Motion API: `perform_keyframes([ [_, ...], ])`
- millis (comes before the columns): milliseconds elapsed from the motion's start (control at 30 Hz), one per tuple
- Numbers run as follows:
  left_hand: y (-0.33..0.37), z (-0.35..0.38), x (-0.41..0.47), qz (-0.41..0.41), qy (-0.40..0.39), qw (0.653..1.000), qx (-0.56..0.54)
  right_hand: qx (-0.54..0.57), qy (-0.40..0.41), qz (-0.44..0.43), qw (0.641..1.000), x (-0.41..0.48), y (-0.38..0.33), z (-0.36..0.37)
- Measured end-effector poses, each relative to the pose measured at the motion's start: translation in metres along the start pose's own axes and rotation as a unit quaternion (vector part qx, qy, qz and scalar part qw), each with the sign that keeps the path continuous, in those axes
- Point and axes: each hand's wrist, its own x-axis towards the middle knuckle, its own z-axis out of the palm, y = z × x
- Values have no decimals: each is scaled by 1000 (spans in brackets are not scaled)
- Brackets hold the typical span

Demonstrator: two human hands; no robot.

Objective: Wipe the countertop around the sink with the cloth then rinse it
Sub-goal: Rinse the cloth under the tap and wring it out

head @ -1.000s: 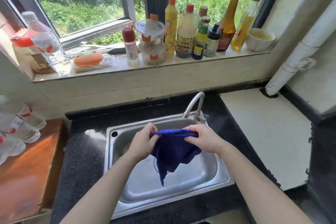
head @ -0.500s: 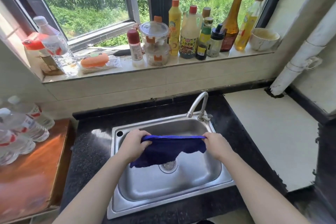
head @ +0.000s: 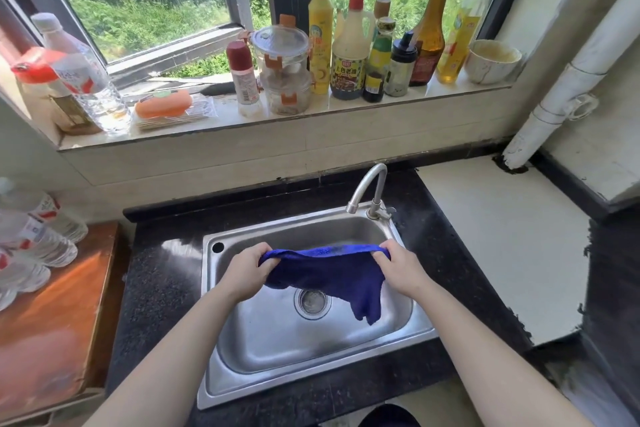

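A blue cloth (head: 329,272) hangs stretched between my two hands above the steel sink (head: 277,354). My left hand (head: 247,270) grips its left end and my right hand (head: 401,267) grips its right end. A loose corner of the cloth dangles lower on the right, over the basin beside the drain (head: 312,302). The curved tap (head: 369,189) stands at the sink's back right rim, and no water is visibly running. Black speckled countertop (head: 159,288) surrounds the sink.
Several sauce and oil bottles (head: 348,52), stacked plastic containers (head: 282,69) and a white bowl (head: 491,61) line the windowsill. Water bottles (head: 34,243) lie on a wooden surface (head: 52,315) at left. A white counter section (head: 495,236) and a white pipe (head: 561,90) are at right.
My hands have moved apart and pulled the bunched cloth out wide over the sink. The camera view has shifted slightly, so the sink sits more centred.
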Motion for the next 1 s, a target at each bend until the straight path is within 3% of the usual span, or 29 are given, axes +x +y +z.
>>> perform_keyframes([
  [100, -10, 8, 3, -11, -30, 999, 29, -39, -14, 10, 999, 2, 14, 2],
  [267, -49, 39, 7, -28, -126, 975, 179, -99, -61, 12, 993, 10, 43, 19],
  [433, -89, 85, 4, -44, -109, 956, 268, -168, -61, -44, 983, 30, 71, 55],
  [500, -101, 105, 6, -84, -194, 920, 330, -252, -137, -58, 956, 40, 85, 69],
  [600, -121, 136, 13, -118, -302, 863, 387, -406, -296, -52, 863, 60, 106, 91],
  [867, -160, 199, 24, -89, -250, 899, 349, -460, -339, -63, 818, 96, 153, 143],
  [1000, -167, 212, 30, -129, -242, 894, 353, -479, -294, -61, 825, 101, 159, 154],
])
